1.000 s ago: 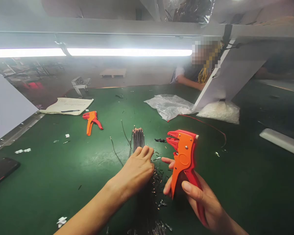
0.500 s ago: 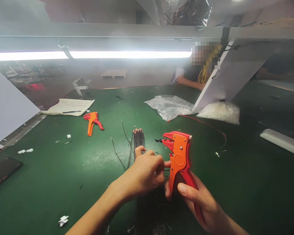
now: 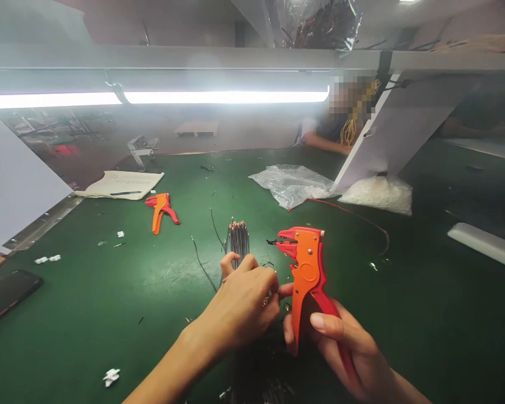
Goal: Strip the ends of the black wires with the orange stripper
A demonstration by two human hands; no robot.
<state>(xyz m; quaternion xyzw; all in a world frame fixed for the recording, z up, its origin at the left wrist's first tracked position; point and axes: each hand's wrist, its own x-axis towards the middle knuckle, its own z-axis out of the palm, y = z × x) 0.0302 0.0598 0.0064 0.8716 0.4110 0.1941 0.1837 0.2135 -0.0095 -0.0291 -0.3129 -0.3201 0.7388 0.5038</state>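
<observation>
My right hand (image 3: 349, 342) is wrapped around the handles of an orange and red wire stripper (image 3: 308, 258), whose jaws point left with small dark bits at their tip. Close beside it, my left hand (image 3: 244, 297) has its thumb and fingers curled together near my right index fingertip. What the left fingers pinch is hidden behind the hand. Just beyond the left hand lies a bundle of dark wires (image 3: 239, 241) with copper-coloured ends, partly covered by its fingers. Some single wires (image 3: 202, 260) stick out left of the bundle.
On the green table (image 3: 109, 303) lie a second wire stripper (image 3: 162, 212), a notebook (image 3: 124, 184) with a pen, a phone (image 3: 10, 297), white connectors (image 3: 111, 377) and a clear plastic bag (image 3: 292, 182). A filled bag (image 3: 379, 193) rests by the right panel. Another person sits behind.
My left hand has shifted slightly left and its index finger has moved over the wire bundle. The wire stripper in my right hand has barely moved.
</observation>
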